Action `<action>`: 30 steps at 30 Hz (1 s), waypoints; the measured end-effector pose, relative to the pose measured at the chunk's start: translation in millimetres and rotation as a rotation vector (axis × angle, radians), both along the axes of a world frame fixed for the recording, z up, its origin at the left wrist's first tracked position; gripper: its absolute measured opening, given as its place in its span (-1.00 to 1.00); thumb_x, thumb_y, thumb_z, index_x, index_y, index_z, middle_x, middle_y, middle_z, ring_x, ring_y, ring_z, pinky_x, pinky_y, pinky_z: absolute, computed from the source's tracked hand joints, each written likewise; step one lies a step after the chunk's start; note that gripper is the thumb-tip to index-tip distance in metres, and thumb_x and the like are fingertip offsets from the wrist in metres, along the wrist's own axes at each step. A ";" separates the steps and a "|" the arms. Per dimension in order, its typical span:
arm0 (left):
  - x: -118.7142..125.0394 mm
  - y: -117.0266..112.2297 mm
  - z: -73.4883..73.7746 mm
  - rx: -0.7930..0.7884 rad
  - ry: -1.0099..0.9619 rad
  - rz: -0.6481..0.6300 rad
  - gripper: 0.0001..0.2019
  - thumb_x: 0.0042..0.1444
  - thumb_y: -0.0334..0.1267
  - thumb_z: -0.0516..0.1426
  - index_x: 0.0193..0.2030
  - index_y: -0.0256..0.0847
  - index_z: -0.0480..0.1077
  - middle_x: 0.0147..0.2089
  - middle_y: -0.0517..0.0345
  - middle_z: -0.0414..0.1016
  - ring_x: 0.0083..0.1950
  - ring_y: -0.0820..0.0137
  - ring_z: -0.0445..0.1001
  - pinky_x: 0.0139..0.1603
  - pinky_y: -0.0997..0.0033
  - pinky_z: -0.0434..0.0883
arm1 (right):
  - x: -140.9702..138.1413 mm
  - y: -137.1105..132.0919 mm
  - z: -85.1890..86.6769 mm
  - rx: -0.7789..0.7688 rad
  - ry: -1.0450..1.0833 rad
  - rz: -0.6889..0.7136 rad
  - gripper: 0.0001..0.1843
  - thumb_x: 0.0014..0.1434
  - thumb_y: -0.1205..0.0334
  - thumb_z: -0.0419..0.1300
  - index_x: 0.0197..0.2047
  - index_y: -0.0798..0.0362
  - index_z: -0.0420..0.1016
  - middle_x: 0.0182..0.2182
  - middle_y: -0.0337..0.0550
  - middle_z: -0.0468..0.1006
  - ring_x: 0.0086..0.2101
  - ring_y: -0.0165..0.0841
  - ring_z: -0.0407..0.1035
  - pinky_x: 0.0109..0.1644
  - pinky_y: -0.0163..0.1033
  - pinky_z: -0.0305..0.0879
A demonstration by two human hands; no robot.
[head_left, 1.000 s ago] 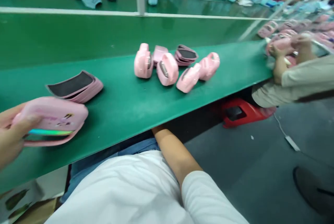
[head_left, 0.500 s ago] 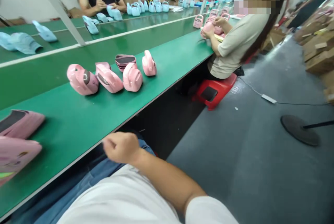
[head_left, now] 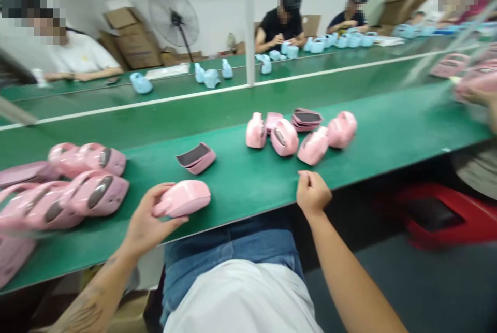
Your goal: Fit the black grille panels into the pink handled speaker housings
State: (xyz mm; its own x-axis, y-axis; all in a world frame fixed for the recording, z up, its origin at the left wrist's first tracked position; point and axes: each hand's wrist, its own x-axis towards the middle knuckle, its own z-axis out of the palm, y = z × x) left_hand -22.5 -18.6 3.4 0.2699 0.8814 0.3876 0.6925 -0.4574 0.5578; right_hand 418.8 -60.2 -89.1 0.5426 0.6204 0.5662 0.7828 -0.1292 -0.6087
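My left hand point(head_left: 149, 216) is closed round a pink plastic case with a handle point(head_left: 190, 197), holding it just over the near part of the green bench. Beyond it lies a short stack of curved pink panels with dark inner faces point(head_left: 197, 158). My right hand point(head_left: 313, 193) is curled into a fist at the bench's front edge; whatever is inside, if anything, is hidden. Closest to that fist is a pink case point(head_left: 313, 145), part of a small group with more handled cases point(head_left: 284, 137) and another panel stack point(head_left: 306, 119).
Several pink cases point(head_left: 95, 193) crowd the bench's left side. A raised white-edged strip point(head_left: 194, 96) runs along behind, with a post point(head_left: 249, 22) on it. Co-workers sit across with light-blue pieces point(head_left: 212, 78). A co-worker's hand point(head_left: 479, 96) and red stool point(head_left: 438, 214) are at right.
The view has swung left, bringing my left hand and the pink case in it into sight. My right hand is still a fist, now nearer the group of cases.
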 end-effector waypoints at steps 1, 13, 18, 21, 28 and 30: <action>1.1 -1.5 -3.5 0.014 -0.009 0.006 -0.24 0.00 0.19 0.44 0.22 -0.17 0.37 0.22 -0.01 0.54 0.18 0.08 0.59 0.23 0.04 0.57 | 1.5 0.4 -4.2 0.028 -0.012 0.007 -0.72 0.46 0.02 0.26 -0.04 0.09 0.59 -0.14 -0.15 0.66 -0.17 -0.30 0.58 0.00 -0.06 0.57; 0.3 -20.6 -42.3 -0.086 -0.219 -0.073 -0.22 0.11 -0.30 0.39 0.44 -0.08 0.21 0.37 -0.23 0.44 0.36 0.00 0.54 0.28 0.09 0.61 | 2.1 1.9 -8.7 0.144 -0.179 0.026 -0.47 0.51 -0.02 0.03 -0.31 0.12 0.66 -0.44 0.01 0.68 -0.42 -0.23 0.55 -0.24 -0.18 0.39; -8.9 -20.4 -46.0 -0.086 -0.272 -0.150 -0.14 0.03 -0.31 0.47 0.43 -0.04 0.22 0.37 -0.21 0.51 0.37 0.02 0.55 0.37 0.07 0.55 | 3.3 -0.4 -10.7 0.115 -0.133 -0.021 -0.48 0.46 -0.04 0.05 -0.36 0.08 0.65 -0.48 0.01 0.65 -0.42 -0.16 0.54 -0.23 -0.11 0.41; 0.6 -11.2 -43.5 -0.065 -0.312 -0.077 -0.14 -0.05 -0.23 0.54 0.37 -0.03 0.29 0.28 -0.13 0.60 0.28 0.03 0.63 0.30 0.10 0.60 | 1.9 -1.6 -10.0 0.087 -0.097 -0.059 -0.50 0.42 -0.05 0.06 -0.37 0.05 0.65 -0.49 0.00 0.62 -0.42 -0.13 0.51 -0.24 -0.06 0.42; 10.1 2.8 -33.9 -0.231 -0.383 -0.076 -0.25 0.15 -0.22 0.33 0.47 -0.06 0.22 0.35 -0.15 0.50 0.30 0.04 0.58 0.32 0.05 0.57 | -12.0 -2.2 1.2 0.010 -0.039 -0.117 -0.51 0.34 -0.07 0.07 -0.26 0.06 0.72 -0.51 0.02 0.58 -0.45 -0.05 0.52 -0.27 0.05 0.48; 5.7 1.5 -36.3 -0.234 -0.405 -0.129 -0.24 0.16 -0.28 0.25 0.51 -0.09 0.16 0.42 -0.20 0.42 0.39 0.00 0.50 0.39 0.00 0.50 | -18.5 -1.9 5.5 0.000 -0.031 -0.125 -0.51 0.33 -0.06 0.07 -0.25 0.05 0.74 -0.52 0.03 0.57 -0.45 -0.02 0.53 -0.26 0.08 0.51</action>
